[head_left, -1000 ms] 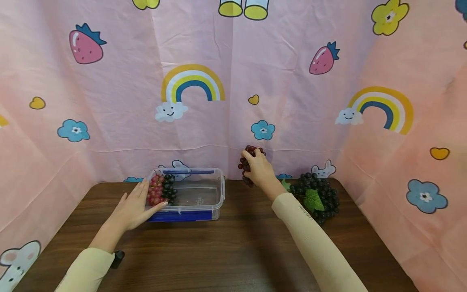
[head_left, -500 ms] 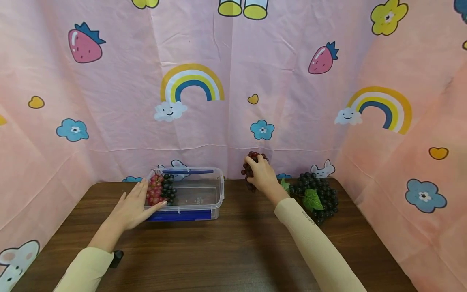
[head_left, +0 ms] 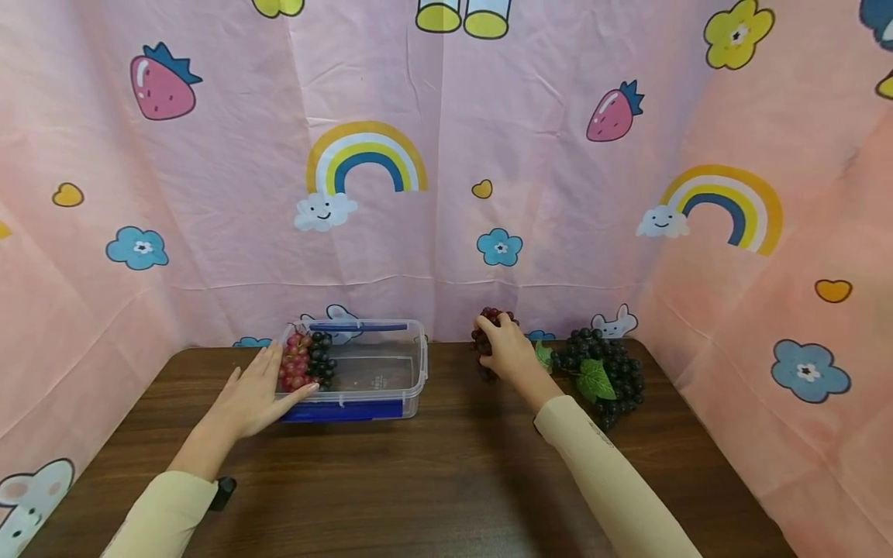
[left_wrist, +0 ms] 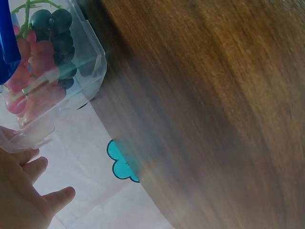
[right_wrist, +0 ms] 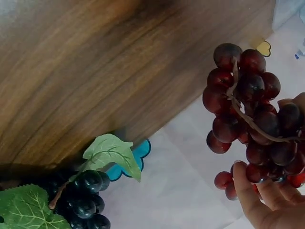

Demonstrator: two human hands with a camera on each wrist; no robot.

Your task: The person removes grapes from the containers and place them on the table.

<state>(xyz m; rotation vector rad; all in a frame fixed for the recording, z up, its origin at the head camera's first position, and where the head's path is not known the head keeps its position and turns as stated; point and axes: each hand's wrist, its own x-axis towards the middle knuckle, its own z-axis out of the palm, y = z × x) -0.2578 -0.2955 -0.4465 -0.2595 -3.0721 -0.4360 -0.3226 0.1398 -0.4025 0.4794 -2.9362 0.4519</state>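
My right hand (head_left: 512, 351) grips a bunch of dark red grapes (right_wrist: 248, 105) near the back edge of the table, its brown stem showing in the right wrist view. Fingers curl round the lower side of that bunch. At the left, my left hand (head_left: 254, 395) rests with straight, spread fingers on the left end of a clear plastic box (head_left: 422, 364) with blue latches. Inside the box, at its left end, lie a pink-red bunch of grapes (head_left: 294, 363) and a black bunch of grapes (head_left: 322, 364) side by side.
A larger bunch of black grapes (head_left: 628, 380) with green leaves (head_left: 597, 380) lies at the right of the brown wooden table (head_left: 391, 480). Behind the table hangs a pink printed curtain (head_left: 391, 256). A black strap piece (head_left: 222, 494) shows at the left wrist.
My right hand has moved down and slightly right with the dark red grapes, nearer the tabletop and the black bunch. My left hand and the box have stayed in place.
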